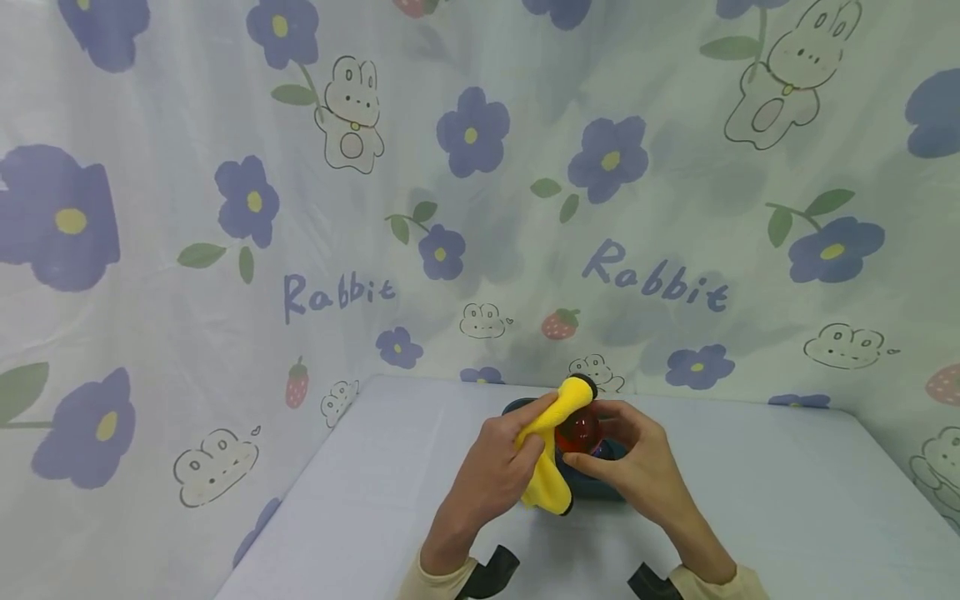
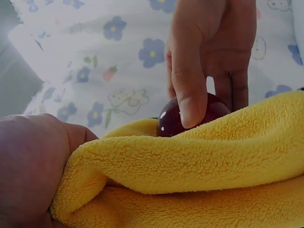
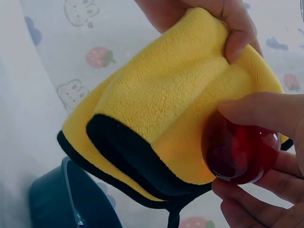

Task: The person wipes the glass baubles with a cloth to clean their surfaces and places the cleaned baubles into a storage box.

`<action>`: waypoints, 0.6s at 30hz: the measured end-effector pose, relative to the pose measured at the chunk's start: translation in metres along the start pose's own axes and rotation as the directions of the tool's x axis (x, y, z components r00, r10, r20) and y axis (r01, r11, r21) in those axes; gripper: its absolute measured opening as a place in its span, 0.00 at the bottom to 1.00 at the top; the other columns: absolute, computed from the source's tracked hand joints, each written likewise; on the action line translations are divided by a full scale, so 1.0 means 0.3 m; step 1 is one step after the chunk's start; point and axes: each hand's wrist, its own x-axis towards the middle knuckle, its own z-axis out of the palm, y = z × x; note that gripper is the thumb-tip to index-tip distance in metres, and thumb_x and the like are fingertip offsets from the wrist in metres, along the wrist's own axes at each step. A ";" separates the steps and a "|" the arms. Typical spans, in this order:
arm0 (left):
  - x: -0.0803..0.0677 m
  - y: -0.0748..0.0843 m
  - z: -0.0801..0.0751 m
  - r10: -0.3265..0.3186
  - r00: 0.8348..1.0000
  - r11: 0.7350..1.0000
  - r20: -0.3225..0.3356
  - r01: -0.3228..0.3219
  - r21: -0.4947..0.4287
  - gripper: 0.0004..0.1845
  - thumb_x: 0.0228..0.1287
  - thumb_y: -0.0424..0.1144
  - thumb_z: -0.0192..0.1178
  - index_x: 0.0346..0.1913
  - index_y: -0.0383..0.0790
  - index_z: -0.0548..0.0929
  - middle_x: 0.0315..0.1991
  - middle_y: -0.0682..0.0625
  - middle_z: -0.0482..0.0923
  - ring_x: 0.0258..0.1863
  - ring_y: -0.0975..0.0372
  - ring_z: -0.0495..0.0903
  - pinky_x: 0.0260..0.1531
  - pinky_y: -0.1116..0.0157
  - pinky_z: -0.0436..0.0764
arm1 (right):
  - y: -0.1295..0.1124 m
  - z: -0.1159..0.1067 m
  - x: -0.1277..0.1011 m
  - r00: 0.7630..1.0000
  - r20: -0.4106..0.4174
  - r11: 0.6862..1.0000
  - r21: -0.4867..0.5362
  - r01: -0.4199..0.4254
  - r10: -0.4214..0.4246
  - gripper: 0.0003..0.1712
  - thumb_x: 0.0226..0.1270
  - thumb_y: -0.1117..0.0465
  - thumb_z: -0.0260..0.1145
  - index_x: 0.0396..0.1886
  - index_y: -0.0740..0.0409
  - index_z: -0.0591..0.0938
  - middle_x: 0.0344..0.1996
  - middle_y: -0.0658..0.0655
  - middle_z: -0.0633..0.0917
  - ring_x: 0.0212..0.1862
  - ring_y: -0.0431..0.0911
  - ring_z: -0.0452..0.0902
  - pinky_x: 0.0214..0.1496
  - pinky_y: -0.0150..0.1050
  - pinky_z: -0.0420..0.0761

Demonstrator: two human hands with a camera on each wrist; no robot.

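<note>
My left hand (image 1: 498, 467) grips a folded yellow cloth (image 1: 555, 442) with a black edge and holds it against a shiny red ball (image 1: 577, 431). My right hand (image 1: 637, 467) holds that ball between thumb and fingers. In the right wrist view the red ball (image 3: 240, 149) sits in my fingertips beside the yellow cloth (image 3: 166, 109), with my left hand (image 3: 228, 23) pinching the cloth's top. In the left wrist view the cloth (image 2: 190, 175) fills the foreground, and a finger of the right hand (image 2: 209, 52) rests on the ball (image 2: 173, 118). Both hands hover over a dark blue bowl (image 1: 600, 483).
The dark blue bowl (image 3: 61, 199) stands on a pale table (image 1: 750, 500) near its back edge. A flower-and-rabbit patterned sheet (image 1: 450, 208) hangs behind and on both sides of the table.
</note>
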 end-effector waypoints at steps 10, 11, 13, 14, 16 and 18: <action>0.002 -0.009 -0.005 0.021 1.000 1.000 0.003 -0.021 0.007 0.28 0.73 0.30 0.47 0.73 0.43 0.75 0.54 0.48 0.84 0.26 0.69 0.73 0.32 0.71 0.80 | -0.023 0.016 -0.013 0.999 0.028 0.999 -0.041 -0.025 0.027 0.33 0.48 0.58 0.85 0.56 0.52 0.83 0.50 0.52 0.87 0.46 0.40 0.87 0.52 0.33 0.85; 0.003 -0.011 -0.005 0.028 1.000 1.000 0.003 -0.028 0.011 0.28 0.73 0.30 0.47 0.73 0.43 0.75 0.55 0.48 0.84 0.25 0.69 0.73 0.32 0.71 0.80 | -0.026 0.017 -0.014 0.999 0.032 0.999 -0.048 -0.026 0.027 0.32 0.48 0.57 0.85 0.56 0.51 0.84 0.50 0.51 0.87 0.46 0.40 0.87 0.52 0.33 0.85; 0.006 -0.017 -0.005 0.042 0.999 0.999 0.004 -0.042 0.017 0.27 0.73 0.29 0.47 0.73 0.43 0.75 0.57 0.48 0.84 0.26 0.69 0.73 0.32 0.72 0.79 | -0.031 0.017 -0.017 0.999 0.042 0.998 -0.057 -0.020 0.023 0.32 0.49 0.56 0.85 0.56 0.50 0.84 0.50 0.50 0.88 0.47 0.40 0.87 0.53 0.33 0.85; 0.007 -0.019 -0.006 0.048 0.999 0.999 0.005 -0.048 0.018 0.27 0.73 0.29 0.47 0.73 0.43 0.75 0.57 0.48 0.84 0.26 0.69 0.73 0.32 0.72 0.79 | -0.034 0.017 -0.018 0.999 0.047 0.998 -0.060 -0.016 0.019 0.32 0.49 0.55 0.85 0.56 0.50 0.84 0.50 0.50 0.88 0.47 0.40 0.87 0.53 0.33 0.85; 0.010 -0.025 -0.007 0.054 0.998 0.998 0.010 -0.054 0.015 0.27 0.73 0.29 0.47 0.73 0.42 0.75 0.58 0.48 0.84 0.28 0.68 0.74 0.32 0.72 0.79 | -0.039 0.016 -0.021 0.998 0.060 0.998 -0.059 -0.004 0.008 0.32 0.49 0.54 0.85 0.56 0.49 0.84 0.50 0.49 0.88 0.48 0.40 0.87 0.53 0.34 0.85; 0.012 -0.032 -0.009 0.052 0.998 0.999 0.018 -0.052 0.010 0.27 0.73 0.29 0.47 0.73 0.42 0.75 0.59 0.48 0.84 0.30 0.67 0.75 0.33 0.71 0.80 | -0.043 0.015 -0.023 0.998 0.070 0.999 -0.052 0.009 -0.005 0.32 0.49 0.54 0.85 0.56 0.49 0.84 0.50 0.49 0.89 0.48 0.39 0.87 0.53 0.34 0.85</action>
